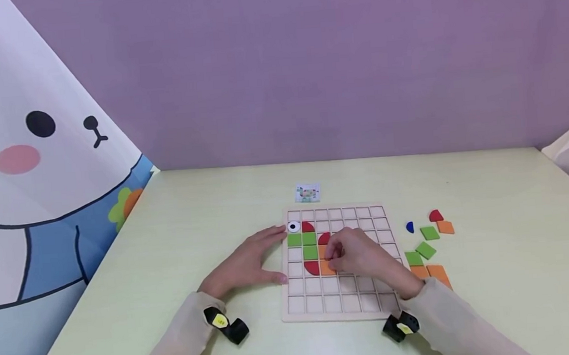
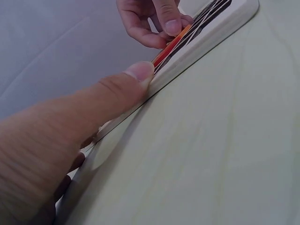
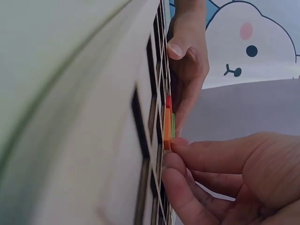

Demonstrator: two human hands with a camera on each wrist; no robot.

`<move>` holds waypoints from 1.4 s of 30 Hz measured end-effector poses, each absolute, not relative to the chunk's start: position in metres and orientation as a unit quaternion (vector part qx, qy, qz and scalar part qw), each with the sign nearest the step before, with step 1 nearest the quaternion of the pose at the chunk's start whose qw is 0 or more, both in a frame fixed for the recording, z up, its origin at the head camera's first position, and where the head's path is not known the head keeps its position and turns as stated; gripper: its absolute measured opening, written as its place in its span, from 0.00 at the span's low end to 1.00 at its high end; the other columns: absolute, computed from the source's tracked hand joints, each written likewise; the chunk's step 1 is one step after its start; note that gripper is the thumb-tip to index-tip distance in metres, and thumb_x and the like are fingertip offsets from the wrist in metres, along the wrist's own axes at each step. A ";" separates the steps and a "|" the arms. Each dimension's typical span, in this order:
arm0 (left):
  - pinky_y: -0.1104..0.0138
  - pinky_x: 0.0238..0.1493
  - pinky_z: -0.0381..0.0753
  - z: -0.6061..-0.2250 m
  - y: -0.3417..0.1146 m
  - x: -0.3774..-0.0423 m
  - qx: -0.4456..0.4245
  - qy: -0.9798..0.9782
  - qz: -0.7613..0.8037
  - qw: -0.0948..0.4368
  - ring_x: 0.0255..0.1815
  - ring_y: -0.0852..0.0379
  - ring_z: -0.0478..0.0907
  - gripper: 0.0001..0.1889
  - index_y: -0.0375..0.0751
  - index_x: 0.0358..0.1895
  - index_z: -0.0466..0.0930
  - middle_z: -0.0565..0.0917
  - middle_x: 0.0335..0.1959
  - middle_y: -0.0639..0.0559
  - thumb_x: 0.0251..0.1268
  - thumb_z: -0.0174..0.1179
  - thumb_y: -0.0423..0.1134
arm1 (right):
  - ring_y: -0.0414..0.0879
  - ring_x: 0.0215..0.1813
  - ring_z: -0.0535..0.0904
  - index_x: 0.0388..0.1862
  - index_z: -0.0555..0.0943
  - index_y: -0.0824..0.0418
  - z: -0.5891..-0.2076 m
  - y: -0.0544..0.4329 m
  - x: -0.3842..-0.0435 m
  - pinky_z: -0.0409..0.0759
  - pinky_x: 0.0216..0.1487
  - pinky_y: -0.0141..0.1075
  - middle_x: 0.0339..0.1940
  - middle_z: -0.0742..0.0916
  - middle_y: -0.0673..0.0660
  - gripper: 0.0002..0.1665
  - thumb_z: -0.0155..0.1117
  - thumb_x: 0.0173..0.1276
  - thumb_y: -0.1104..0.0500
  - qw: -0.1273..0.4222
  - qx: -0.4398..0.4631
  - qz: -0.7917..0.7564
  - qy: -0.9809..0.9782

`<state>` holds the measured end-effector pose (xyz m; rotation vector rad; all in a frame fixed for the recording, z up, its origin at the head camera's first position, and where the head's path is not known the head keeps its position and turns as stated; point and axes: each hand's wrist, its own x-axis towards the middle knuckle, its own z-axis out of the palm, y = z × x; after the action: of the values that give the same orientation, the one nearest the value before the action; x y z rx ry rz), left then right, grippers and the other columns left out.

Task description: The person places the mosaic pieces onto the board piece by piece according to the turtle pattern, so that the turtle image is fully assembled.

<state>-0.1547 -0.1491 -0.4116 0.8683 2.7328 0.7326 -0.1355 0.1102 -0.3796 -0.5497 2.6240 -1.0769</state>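
A pale wooden grid board (image 1: 332, 303) lies flat on the table. Flat coloured tiles fill some of its cells: a round black-and-white eye tile (image 1: 293, 227) near the top left, green squares (image 1: 310, 252), red curved pieces (image 1: 311, 268) and orange squares. With curled fingers, my right hand (image 1: 358, 252) pinches the edge of an orange square tile (image 3: 167, 129), low over the grid beside a red piece. My left hand (image 1: 248, 263) spreads along the board's left side, its fingertips and thumb at the rim. In the left wrist view, the left thumb (image 2: 115, 93) presses against that rim.
Loose tiles lie right of the board: a blue half-round (image 1: 410, 227), a red piece (image 1: 436, 216), several green squares (image 1: 426, 250) and orange ones (image 1: 439, 275), partly behind the right forearm. A small picture card (image 1: 308, 193) lies beyond the board. A purple backdrop (image 1: 331, 68) rises behind the table.
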 end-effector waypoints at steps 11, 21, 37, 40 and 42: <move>0.51 0.75 0.55 -0.411 -0.152 -0.155 0.296 0.920 0.242 0.088 0.77 0.49 0.51 0.51 0.46 0.73 0.58 0.58 0.76 0.53 0.46 0.68 0.64 | 0.44 0.31 0.72 0.31 0.84 0.60 -0.364 0.136 -0.134 0.73 0.32 0.33 0.28 0.82 0.51 0.05 0.67 0.58 0.69 0.107 -0.165 -0.342 0.919; 0.51 0.74 0.56 -0.410 -0.154 -0.153 0.287 0.921 0.248 0.086 0.77 0.49 0.52 0.50 0.47 0.73 0.60 0.59 0.75 0.53 0.45 0.70 0.62 | 0.45 0.31 0.72 0.32 0.82 0.63 -0.360 0.170 -0.142 0.72 0.32 0.33 0.27 0.81 0.53 0.04 0.66 0.58 0.70 0.078 -0.154 -0.307 0.936; 0.51 0.75 0.55 -0.410 -0.151 -0.152 0.279 0.920 0.257 0.098 0.77 0.49 0.52 0.50 0.47 0.73 0.60 0.58 0.75 0.53 0.45 0.70 0.61 | 0.48 0.34 0.74 0.38 0.82 0.69 -0.369 0.226 -0.169 0.75 0.31 0.34 0.33 0.83 0.60 0.09 0.63 0.57 0.71 0.079 -0.116 -0.288 0.947; 0.51 0.75 0.55 -0.410 -0.152 -0.152 0.280 0.920 0.257 0.096 0.77 0.50 0.52 0.50 0.47 0.73 0.60 0.58 0.75 0.53 0.45 0.70 0.61 | 0.49 0.33 0.74 0.39 0.82 0.70 -0.371 0.232 -0.174 0.74 0.29 0.34 0.33 0.83 0.62 0.12 0.61 0.54 0.74 0.083 -0.113 -0.288 0.947; 0.51 0.75 0.55 -0.411 -0.152 -0.152 0.280 0.920 0.256 0.096 0.77 0.50 0.52 0.50 0.47 0.73 0.60 0.58 0.75 0.53 0.45 0.70 0.61 | 0.50 0.33 0.74 0.40 0.81 0.71 -0.373 0.236 -0.176 0.74 0.28 0.34 0.34 0.83 0.63 0.14 0.59 0.53 0.75 0.089 -0.109 -0.289 0.947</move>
<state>-0.1519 -0.1516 -0.4111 0.8307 2.7275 0.7580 -0.1760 0.2356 -0.3727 -0.3242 2.8184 -0.8589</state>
